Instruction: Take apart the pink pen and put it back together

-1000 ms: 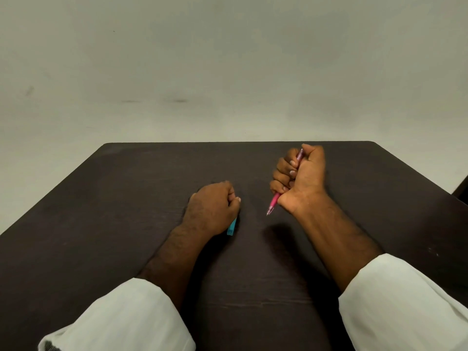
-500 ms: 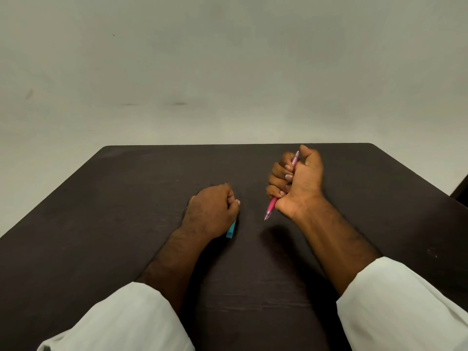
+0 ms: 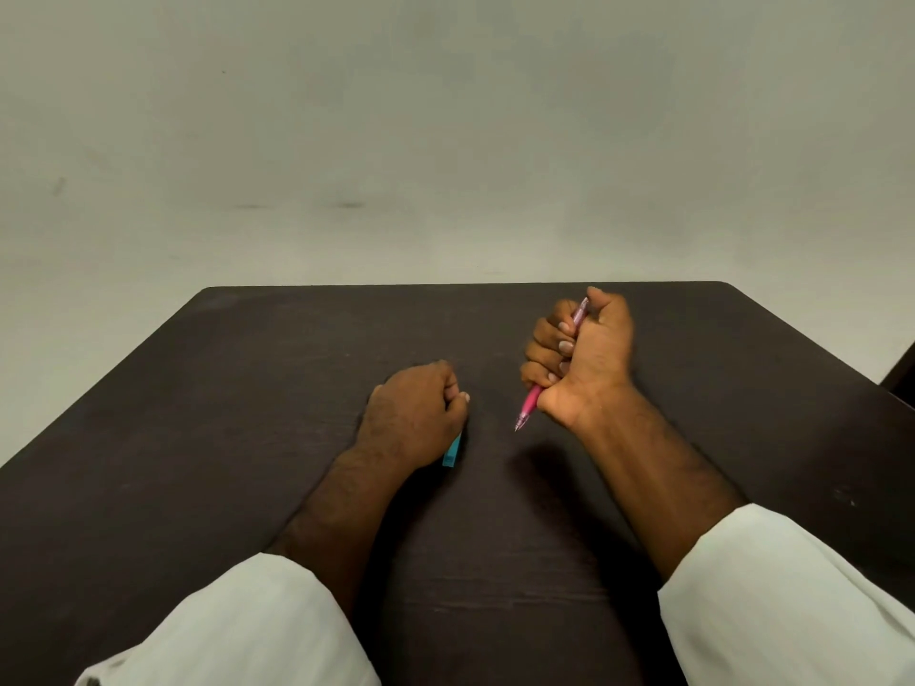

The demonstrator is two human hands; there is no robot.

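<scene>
The pink pen (image 3: 529, 404) is whole and gripped in the fist of my right hand (image 3: 582, 356), raised a little above the dark table (image 3: 247, 413). Its tip points down and toward me on the left, and its top end pokes out above my fingers by the thumb. My left hand (image 3: 416, 413) rests on the table as a closed fist to the left of the pen. A small blue object (image 3: 451, 453) sticks out from under that fist; most of it is hidden, so I cannot tell what it is.
The dark wooden table stands against a plain pale wall. Its far edge runs just beyond my right hand. White sleeves cover both forearms near the bottom of the view. A dark shape (image 3: 903, 373) shows at the right edge.
My right hand with the pink pen has shifted slightly; the pen keeps the same tilt. My left fist stays on the table over the blue object.
</scene>
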